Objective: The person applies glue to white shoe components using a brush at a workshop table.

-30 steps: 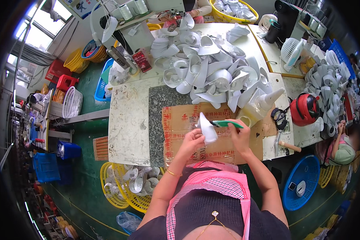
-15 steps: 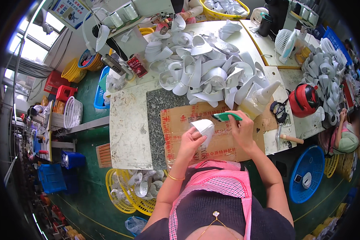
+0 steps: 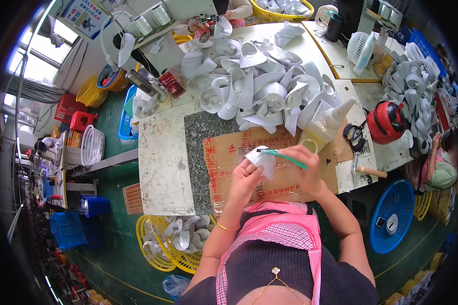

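You are in the middle of working over one white plastic part (image 3: 262, 160) with a green-handled brush (image 3: 282, 156), held just above the sheet of brown cardboard (image 3: 229, 162) on the bench. Your left hand (image 3: 245, 180) is closed around the lower side of the part, fingers wrapped under it and thumb on top, so it sits tilted toward you. Your right hand (image 3: 304, 170) is pinched on the handle of the brush, whose tip reaches leftward and meets the part's upper edge; the hands are close together but not touching. Whether the tip carries glue, paint or nothing at all is too small to tell. Behind the cardboard lies a large heap of similar white parts (image 3: 259, 86), and a pale squeeze bottle (image 3: 325, 124) stands tilted just beside your right hand, with a red round tool (image 3: 385, 122) farther right. Below the bench edge a yellow basket (image 3: 165, 241) holds more white pieces. Judging by this, the step is treating the part's rim, and the next move calls for a steady left grip, turning the part so the brush can follow the edge without slipping off.
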